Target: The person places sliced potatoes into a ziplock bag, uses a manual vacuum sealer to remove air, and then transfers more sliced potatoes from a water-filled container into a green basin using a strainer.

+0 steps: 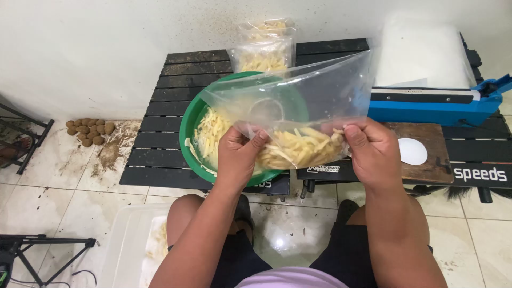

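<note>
Over the black slatted bench [160, 133], my left hand [238, 157] and right hand [373, 152] each clench one clear plastic bag [309, 101] of cut potato sticks, held above one green bowl [188, 128] of more sticks. Two filled bags [265, 53] lean against the wall. One blue sealer [432, 104] sits at my right.

Left hand [238, 154] and right hand [373, 152] raised, fingers pinched.
</note>
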